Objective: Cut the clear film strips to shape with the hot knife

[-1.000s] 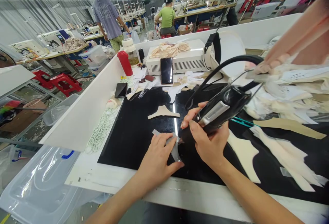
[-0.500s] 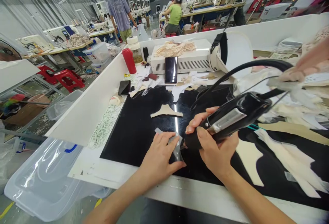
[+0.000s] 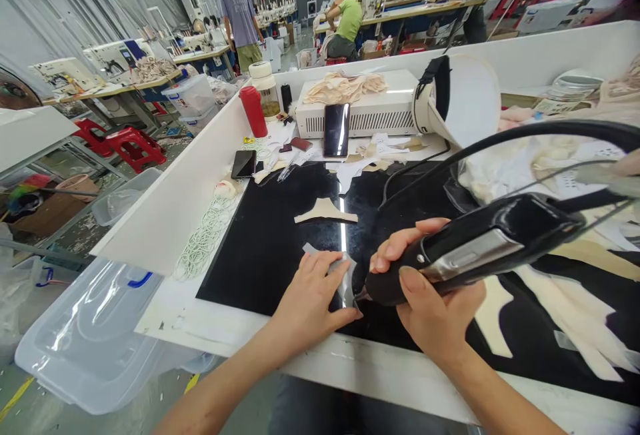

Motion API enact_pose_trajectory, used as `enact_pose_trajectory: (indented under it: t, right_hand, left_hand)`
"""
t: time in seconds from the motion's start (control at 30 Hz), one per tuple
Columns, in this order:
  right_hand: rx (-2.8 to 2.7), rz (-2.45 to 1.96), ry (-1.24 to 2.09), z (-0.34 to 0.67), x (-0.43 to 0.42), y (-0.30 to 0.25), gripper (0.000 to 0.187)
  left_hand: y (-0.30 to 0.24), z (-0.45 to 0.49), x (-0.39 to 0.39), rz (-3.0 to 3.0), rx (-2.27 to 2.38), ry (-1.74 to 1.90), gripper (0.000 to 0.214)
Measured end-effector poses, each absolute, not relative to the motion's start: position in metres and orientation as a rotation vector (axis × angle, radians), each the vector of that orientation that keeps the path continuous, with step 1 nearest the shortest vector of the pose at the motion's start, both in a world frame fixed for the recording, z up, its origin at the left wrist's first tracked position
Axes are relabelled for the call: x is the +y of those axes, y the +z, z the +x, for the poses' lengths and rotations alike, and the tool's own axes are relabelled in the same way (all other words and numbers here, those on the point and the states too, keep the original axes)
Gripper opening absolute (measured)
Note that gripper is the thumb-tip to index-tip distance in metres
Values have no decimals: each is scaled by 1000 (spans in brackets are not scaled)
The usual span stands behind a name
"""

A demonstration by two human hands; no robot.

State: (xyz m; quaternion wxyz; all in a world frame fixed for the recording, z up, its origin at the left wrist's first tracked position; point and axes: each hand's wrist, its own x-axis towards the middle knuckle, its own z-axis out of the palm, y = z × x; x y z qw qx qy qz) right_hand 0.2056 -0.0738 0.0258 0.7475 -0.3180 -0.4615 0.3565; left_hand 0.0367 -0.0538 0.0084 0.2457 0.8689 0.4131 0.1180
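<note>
My left hand (image 3: 310, 292) lies flat with spread fingers on a small grey fabric piece (image 3: 346, 276), pinning it to the black mat (image 3: 265, 248). My right hand (image 3: 425, 298) is wrapped round a black corded hand tool (image 3: 475, 248) with a silver panel. The tool's tip touches the right edge of the grey piece, just beside my left thumb. The tool's thick black cable (image 3: 525, 134) arcs up to the right.
A beige cut piece (image 3: 325, 211) lies on the mat beyond my hands, and cream pieces (image 3: 565, 315) sit at the right. Further back are a white machine box (image 3: 365, 112), two phones, a red bottle (image 3: 254, 110) and rubber bands (image 3: 205, 238). Two people work at distant tables.
The view has shifted so the tool looks larger and reaches further right. Another person's hand at the upper right has drawn almost out of view. My hands stay on the grey piece.
</note>
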Motion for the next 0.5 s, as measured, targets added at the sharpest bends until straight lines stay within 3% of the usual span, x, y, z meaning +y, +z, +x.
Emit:
enact_pose_trajectory:
  t: [0.5]
  right_hand:
    - [-988, -621, 825, 208, -78, 33, 36]
  left_hand:
    - [8, 34, -53, 2385, 1119, 313, 72]
